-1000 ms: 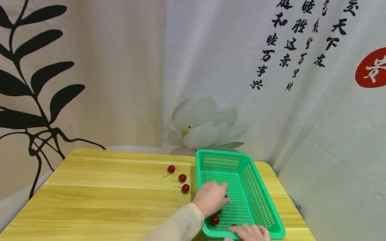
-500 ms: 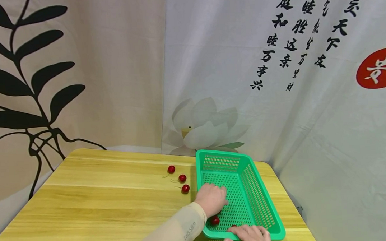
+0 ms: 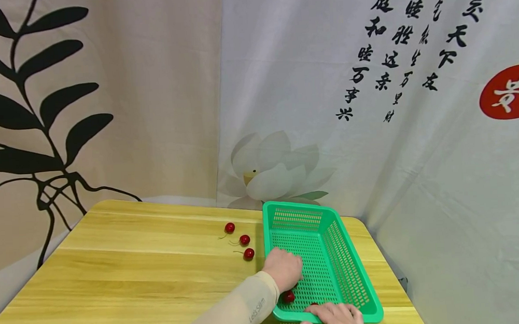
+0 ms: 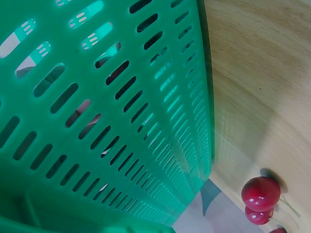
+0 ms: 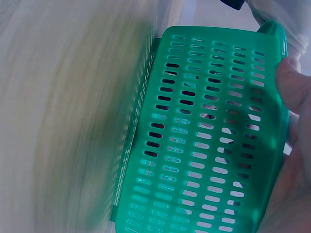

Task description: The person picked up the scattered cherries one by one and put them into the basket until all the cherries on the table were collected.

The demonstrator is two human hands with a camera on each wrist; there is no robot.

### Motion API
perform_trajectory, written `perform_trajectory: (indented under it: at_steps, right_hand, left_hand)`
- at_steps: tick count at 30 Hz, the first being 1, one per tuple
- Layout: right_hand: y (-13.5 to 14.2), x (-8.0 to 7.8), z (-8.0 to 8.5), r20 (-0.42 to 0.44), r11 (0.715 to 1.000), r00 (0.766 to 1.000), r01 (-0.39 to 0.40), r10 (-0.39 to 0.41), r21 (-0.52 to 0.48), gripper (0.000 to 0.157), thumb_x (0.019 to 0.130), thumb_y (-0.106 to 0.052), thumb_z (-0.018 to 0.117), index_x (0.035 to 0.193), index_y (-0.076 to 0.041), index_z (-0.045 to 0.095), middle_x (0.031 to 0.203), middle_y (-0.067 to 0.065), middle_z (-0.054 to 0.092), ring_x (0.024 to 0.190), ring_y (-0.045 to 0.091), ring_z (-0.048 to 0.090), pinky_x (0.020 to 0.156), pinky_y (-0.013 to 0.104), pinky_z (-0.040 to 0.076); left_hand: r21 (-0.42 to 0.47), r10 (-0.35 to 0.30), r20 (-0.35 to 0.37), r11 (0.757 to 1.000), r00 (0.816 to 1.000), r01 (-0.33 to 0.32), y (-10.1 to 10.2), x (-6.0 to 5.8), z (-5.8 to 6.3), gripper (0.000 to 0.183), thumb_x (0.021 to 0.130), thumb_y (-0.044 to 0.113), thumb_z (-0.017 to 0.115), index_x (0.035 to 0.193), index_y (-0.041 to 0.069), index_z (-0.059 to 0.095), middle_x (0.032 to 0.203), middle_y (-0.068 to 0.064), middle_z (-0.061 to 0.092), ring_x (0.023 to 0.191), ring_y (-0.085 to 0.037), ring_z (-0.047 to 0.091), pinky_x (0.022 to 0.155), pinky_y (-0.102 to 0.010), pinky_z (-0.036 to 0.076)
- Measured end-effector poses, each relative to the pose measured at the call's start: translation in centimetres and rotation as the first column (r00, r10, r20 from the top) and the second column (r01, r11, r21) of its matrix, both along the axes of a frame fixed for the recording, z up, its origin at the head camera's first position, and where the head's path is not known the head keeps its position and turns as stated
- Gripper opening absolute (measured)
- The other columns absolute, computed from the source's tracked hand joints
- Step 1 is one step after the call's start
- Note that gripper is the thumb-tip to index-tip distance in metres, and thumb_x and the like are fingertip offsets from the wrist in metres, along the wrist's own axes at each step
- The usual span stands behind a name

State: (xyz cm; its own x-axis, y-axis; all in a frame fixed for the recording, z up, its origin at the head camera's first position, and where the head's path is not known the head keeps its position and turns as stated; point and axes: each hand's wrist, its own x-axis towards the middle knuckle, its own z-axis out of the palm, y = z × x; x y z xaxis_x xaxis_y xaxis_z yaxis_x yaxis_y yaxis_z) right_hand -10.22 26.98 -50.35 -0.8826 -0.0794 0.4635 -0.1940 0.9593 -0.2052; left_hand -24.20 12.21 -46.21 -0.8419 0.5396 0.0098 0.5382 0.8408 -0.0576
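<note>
My left hand reaches over the left wall into the green plastic basket, its back up and its fingers curled down. The cherry it pinches is hidden behind the knuckles. Close beside that hand, a red cherry lies on the basket floor, with another cherry peeking out from under it. My right hand grips the near rim, fingers over the inside and thumb outside; a cherry shows just past its fingertips. The right wrist view has the right hand along the rim.
Three stemmed cherries lie on the wooden table left of the basket, the nearest cherry close to its wall. In the left wrist view, a cherry sits outside the slotted wall. A printed cloth hangs behind the table.
My left hand has drawn slightly nearer and its fingers have curled in; the cherry seen between finger and thumb is now out of sight. The right hand and basket stay put.
</note>
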Motion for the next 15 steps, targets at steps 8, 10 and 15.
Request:
perform_trajectory:
  at_steps: [8, 10, 15]
  right_hand:
    - [0.01, -0.04, -0.18, -0.014, 1.000, 1.000, -0.006, 0.006, -0.003, 0.009, 0.089, -0.055, 0.080, 0.094, -0.051, 0.074, 0.092, -0.038, 0.062, 0.090, 0.003, 0.063, 0.092, 0.047, 0.041]
    - [0.01, -0.07, -0.24, -0.022, 1.000, 1.000, -0.007, 0.007, -0.001, 0.009, 0.088, -0.054, 0.081, 0.094, -0.051, 0.074, 0.091, -0.038, 0.062, 0.090, 0.003, 0.063, 0.091, 0.047, 0.041]
    - [0.03, -0.11, -0.38, -0.033, 1.000, 0.999, -0.009, 0.009, 0.000, 0.010, 0.087, -0.053, 0.082, 0.094, -0.051, 0.074, 0.091, -0.038, 0.062, 0.090, 0.004, 0.064, 0.091, 0.047, 0.042]
  left_hand:
    - [-0.006, 0.012, 0.023, 1.000, 1.000, -0.012, 0.07, -0.13, -0.03, 0.028, 0.096, 0.057, 0.073, 0.100, 0.029, 0.077, 0.089, 0.010, 0.078, 0.089, -0.012, 0.073, 0.092, -0.031, 0.056]
    - [-0.008, 0.015, 0.025, 1.000, 1.000, -0.015, 0.07, -0.07, -0.01, 0.029, 0.096, 0.057, 0.073, 0.101, 0.029, 0.077, 0.089, 0.010, 0.078, 0.089, -0.012, 0.073, 0.092, -0.031, 0.056]
    - [-0.021, 0.014, 0.013, 1.000, 1.000, -0.013, 0.10, 0.03, -0.03, 0.029, 0.096, 0.058, 0.073, 0.095, 0.029, 0.077, 0.086, 0.011, 0.077, 0.086, -0.011, 0.072, 0.089, -0.030, 0.056]
